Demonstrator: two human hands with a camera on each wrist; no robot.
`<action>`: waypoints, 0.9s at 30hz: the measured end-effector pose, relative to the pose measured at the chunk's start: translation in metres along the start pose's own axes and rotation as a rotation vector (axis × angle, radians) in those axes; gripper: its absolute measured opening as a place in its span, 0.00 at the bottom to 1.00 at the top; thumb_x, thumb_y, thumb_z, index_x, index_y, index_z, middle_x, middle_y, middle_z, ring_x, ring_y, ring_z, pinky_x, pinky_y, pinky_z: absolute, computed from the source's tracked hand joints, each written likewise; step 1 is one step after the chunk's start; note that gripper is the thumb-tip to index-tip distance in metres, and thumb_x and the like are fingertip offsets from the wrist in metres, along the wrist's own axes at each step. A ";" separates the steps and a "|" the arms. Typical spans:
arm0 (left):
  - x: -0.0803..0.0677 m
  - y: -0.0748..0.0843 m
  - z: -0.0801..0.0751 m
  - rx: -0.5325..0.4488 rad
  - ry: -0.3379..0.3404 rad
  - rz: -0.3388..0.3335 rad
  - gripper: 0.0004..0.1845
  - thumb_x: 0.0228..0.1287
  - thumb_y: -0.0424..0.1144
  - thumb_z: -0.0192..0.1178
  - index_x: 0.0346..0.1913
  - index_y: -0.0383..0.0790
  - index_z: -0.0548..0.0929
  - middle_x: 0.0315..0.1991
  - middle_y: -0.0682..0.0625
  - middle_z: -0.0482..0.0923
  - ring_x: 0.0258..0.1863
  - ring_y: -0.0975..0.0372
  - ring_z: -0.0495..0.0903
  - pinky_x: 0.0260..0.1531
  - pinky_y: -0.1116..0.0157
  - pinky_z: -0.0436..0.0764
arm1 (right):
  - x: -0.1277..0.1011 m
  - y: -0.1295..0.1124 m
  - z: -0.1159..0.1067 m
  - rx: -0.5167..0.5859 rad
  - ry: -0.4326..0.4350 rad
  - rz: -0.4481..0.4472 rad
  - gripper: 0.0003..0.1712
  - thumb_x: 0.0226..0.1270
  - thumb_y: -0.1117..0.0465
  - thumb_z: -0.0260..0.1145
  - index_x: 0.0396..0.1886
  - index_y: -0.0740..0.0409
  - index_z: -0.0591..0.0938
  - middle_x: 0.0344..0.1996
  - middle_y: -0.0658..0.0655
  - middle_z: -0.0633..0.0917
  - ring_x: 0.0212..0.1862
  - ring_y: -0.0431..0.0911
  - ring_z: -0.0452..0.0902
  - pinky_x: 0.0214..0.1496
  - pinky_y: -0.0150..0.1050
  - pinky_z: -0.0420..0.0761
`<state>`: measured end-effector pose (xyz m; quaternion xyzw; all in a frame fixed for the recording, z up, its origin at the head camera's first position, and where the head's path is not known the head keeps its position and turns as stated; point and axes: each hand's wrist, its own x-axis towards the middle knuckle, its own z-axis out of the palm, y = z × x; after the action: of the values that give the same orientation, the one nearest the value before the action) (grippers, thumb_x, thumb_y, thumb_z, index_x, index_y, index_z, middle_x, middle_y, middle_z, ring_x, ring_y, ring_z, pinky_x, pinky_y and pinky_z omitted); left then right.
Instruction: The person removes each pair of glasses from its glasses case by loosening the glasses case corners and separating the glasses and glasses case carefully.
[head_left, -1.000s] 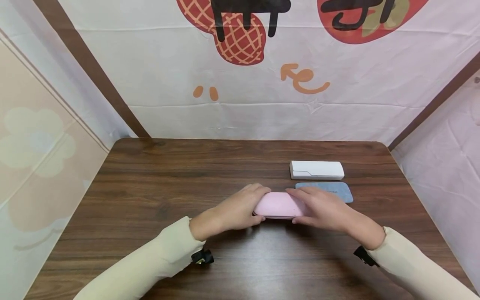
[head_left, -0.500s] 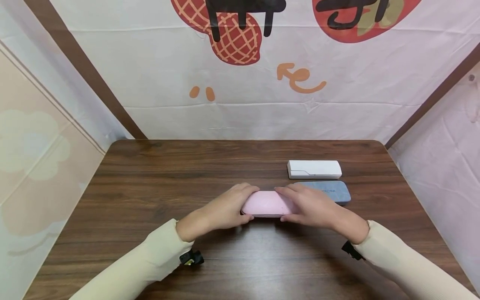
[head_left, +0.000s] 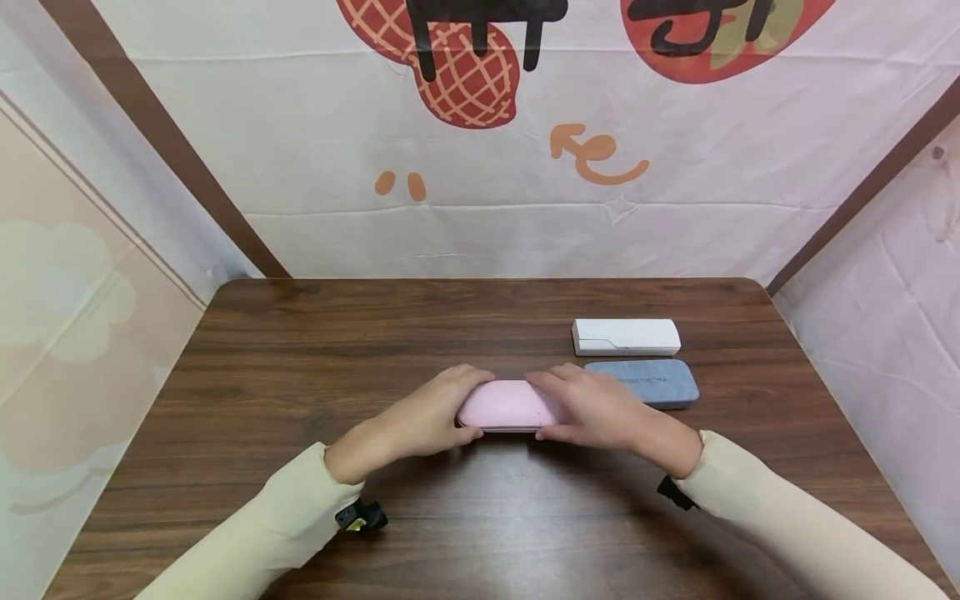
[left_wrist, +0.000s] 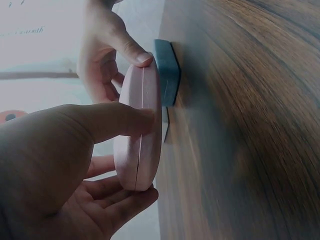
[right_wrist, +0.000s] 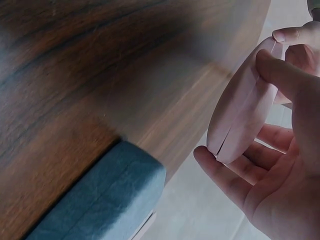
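Observation:
Both hands hold a pink glasses case [head_left: 508, 403], one at each end, over the middle of the table. My left hand [head_left: 423, 417] has its thumb on the near side and its fingers round the far side of the left end. The right hand [head_left: 600, 410] grips the other end the same way. Seen from the left wrist, the left thumb presses across the seam of the closed case [left_wrist: 136, 160]. In the right wrist view the right fingers curl about the case [right_wrist: 245, 107], which is tilted in that picture.
A blue glasses case [head_left: 660, 383] with printed lettering lies right of the right hand. Just behind it is a white case [head_left: 628, 337] with a flap. The brown wooden table [head_left: 337, 333] ends at a printed cloth backdrop [head_left: 330, 167].
Both hands have moved left together with the pink glasses case. More of the blue case now shows beside the right hand. The view has shifted slightly.

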<state>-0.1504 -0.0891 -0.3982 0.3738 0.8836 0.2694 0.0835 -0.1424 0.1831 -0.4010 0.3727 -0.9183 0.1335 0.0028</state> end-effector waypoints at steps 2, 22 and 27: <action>-0.002 -0.003 -0.001 -0.001 0.003 -0.004 0.35 0.57 0.34 0.74 0.66 0.28 0.73 0.61 0.40 0.76 0.63 0.49 0.74 0.64 0.51 0.72 | 0.003 -0.001 0.003 0.004 -0.008 0.004 0.41 0.58 0.44 0.78 0.66 0.59 0.77 0.53 0.58 0.84 0.53 0.50 0.81 0.46 0.48 0.83; -0.022 -0.034 0.003 -0.058 0.040 -0.065 0.34 0.56 0.31 0.75 0.64 0.28 0.74 0.59 0.40 0.77 0.61 0.49 0.76 0.62 0.49 0.73 | 0.029 -0.008 0.029 0.070 -0.042 0.015 0.41 0.60 0.45 0.77 0.67 0.59 0.76 0.53 0.57 0.83 0.55 0.50 0.80 0.52 0.47 0.82; -0.024 -0.039 0.005 -0.062 0.051 -0.076 0.34 0.56 0.32 0.75 0.65 0.28 0.74 0.60 0.40 0.77 0.61 0.49 0.75 0.63 0.49 0.73 | 0.034 -0.008 0.036 0.065 -0.027 0.018 0.41 0.58 0.45 0.77 0.67 0.59 0.76 0.54 0.57 0.83 0.56 0.50 0.79 0.52 0.48 0.82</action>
<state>-0.1563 -0.1265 -0.4247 0.3303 0.8901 0.3030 0.0825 -0.1578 0.1457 -0.4302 0.3659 -0.9168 0.1584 -0.0231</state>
